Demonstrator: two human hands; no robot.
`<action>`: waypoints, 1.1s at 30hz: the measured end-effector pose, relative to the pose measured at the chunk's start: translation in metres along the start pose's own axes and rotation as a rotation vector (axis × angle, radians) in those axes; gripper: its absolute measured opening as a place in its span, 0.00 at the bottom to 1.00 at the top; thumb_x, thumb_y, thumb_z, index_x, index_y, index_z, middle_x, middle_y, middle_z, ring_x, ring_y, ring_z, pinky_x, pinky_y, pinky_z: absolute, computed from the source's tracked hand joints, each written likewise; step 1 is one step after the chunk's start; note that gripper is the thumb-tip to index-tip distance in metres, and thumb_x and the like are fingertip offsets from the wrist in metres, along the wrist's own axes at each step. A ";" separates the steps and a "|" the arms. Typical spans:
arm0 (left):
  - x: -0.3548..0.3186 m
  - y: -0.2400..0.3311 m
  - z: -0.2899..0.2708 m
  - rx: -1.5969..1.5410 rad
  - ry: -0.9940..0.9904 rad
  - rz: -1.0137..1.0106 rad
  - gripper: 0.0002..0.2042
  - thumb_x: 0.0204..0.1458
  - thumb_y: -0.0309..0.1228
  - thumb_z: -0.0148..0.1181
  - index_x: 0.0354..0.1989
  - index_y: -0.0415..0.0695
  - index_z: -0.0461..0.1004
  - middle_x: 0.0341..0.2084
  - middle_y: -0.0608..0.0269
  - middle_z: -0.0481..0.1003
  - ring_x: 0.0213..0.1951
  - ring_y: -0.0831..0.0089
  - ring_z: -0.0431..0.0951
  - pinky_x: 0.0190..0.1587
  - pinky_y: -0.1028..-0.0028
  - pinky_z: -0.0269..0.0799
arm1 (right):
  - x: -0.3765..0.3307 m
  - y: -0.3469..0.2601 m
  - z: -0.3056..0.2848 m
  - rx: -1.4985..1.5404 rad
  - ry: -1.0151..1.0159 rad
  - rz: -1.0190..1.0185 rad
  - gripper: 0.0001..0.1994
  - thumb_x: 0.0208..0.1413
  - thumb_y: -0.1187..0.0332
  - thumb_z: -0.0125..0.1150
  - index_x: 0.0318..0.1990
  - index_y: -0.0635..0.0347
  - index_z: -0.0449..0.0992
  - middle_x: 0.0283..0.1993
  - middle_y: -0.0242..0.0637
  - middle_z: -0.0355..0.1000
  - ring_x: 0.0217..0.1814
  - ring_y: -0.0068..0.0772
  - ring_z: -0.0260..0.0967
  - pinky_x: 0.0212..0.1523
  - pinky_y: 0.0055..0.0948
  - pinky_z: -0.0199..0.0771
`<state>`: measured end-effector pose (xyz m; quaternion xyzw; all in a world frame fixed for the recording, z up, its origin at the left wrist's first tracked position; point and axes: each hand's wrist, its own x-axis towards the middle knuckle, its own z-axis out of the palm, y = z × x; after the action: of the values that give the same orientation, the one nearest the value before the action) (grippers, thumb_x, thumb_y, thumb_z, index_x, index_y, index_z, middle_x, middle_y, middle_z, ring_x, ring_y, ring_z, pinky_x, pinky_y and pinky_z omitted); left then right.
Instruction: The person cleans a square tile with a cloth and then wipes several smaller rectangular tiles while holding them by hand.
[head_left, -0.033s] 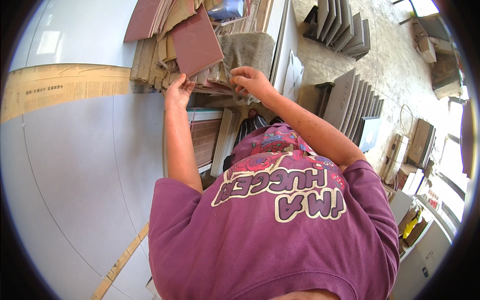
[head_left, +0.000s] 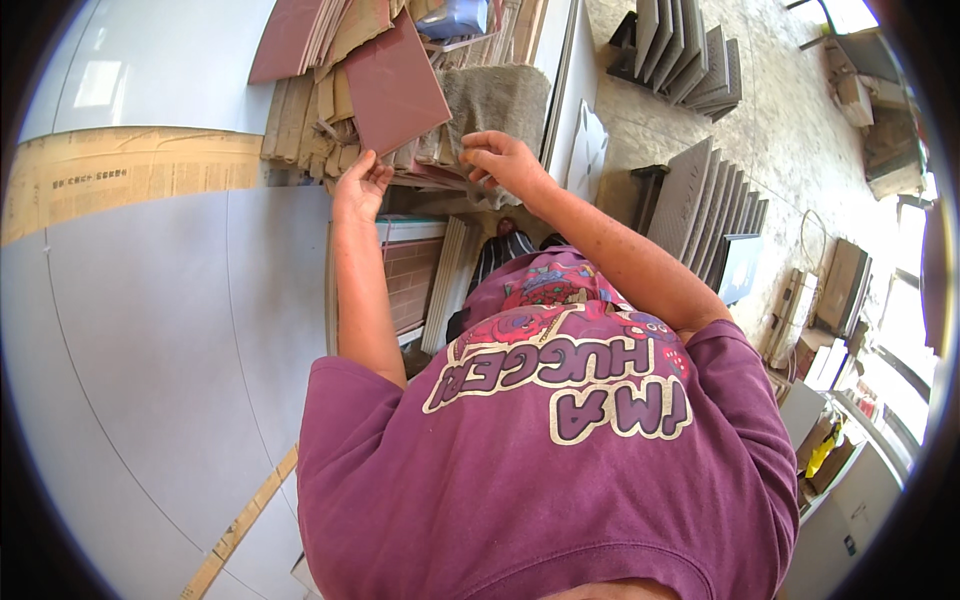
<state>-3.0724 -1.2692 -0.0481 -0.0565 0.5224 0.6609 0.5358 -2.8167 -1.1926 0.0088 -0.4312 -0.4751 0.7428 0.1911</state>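
A pile of thin tiles in tan and brown tones [head_left: 320, 120] leans in front of me, seen edge-on. A square reddish-brown tile [head_left: 395, 85] stands out from it, tilted. My left hand [head_left: 360, 185] grips this tile at its lower corner, fingers curled up against the pile. My right hand [head_left: 500, 160] pinches the edges of tiles just below a rough grey-brown slab [head_left: 495, 100]. Both forearms reach up from my purple shirt.
Large pale grey slabs [head_left: 150, 330] with a cardboard strip [head_left: 130, 170] fill the left. A brick-patterned panel [head_left: 405, 280] and white boards stand below my hands. Rows of grey tiles [head_left: 700, 200] lean on the concrete floor at right; boxes [head_left: 840, 290] lie further right.
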 end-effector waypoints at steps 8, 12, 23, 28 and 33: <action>-0.065 -0.046 -0.010 -0.003 -0.110 0.002 0.06 0.48 0.23 0.58 0.34 0.39 0.72 0.22 0.63 0.72 0.25 0.73 0.73 0.36 0.69 0.76 | 0.011 -0.002 0.004 0.183 0.047 0.035 0.22 0.53 0.65 0.55 0.54 0.67 0.64 0.41 0.37 0.71 0.32 0.24 0.71 0.31 0.21 0.69; -0.090 -0.056 -0.005 -0.059 -0.134 0.013 0.09 0.48 0.23 0.58 0.38 0.40 0.70 0.23 0.64 0.71 0.26 0.74 0.72 0.38 0.69 0.75 | 0.015 0.006 -0.001 0.066 -0.018 0.086 0.17 0.53 0.64 0.55 0.49 0.61 0.70 0.37 0.28 0.72 0.30 0.17 0.67 0.31 0.19 0.67; -0.131 -0.078 0.025 -0.319 -0.172 0.143 0.11 0.53 0.29 0.53 0.44 0.42 0.67 0.39 0.60 0.72 0.44 0.68 0.71 0.49 0.66 0.69 | -0.003 0.015 -0.001 0.345 -0.218 0.117 0.08 0.49 0.70 0.58 0.38 0.59 0.73 0.29 0.26 0.71 0.26 0.15 0.65 0.30 0.15 0.67; -0.140 -0.085 0.033 -0.339 -0.162 0.146 0.15 0.51 0.28 0.55 0.47 0.43 0.65 0.40 0.61 0.71 0.43 0.68 0.72 0.46 0.67 0.71 | -0.022 0.020 0.002 0.465 -0.239 0.149 0.09 0.50 0.70 0.58 0.39 0.57 0.71 0.31 0.25 0.69 0.27 0.15 0.66 0.30 0.15 0.67; -0.151 -0.072 0.032 -0.188 -0.207 0.263 0.16 0.51 0.27 0.53 0.50 0.43 0.65 0.44 0.62 0.70 0.46 0.68 0.71 0.51 0.66 0.67 | -0.040 0.012 0.005 0.462 -0.269 0.122 0.10 0.52 0.70 0.56 0.42 0.59 0.70 0.32 0.25 0.68 0.28 0.15 0.65 0.31 0.14 0.66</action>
<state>-2.9381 -1.3517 0.0173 0.0308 0.4034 0.7734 0.4880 -2.7967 -1.2287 0.0173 -0.3014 -0.2872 0.8923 0.1745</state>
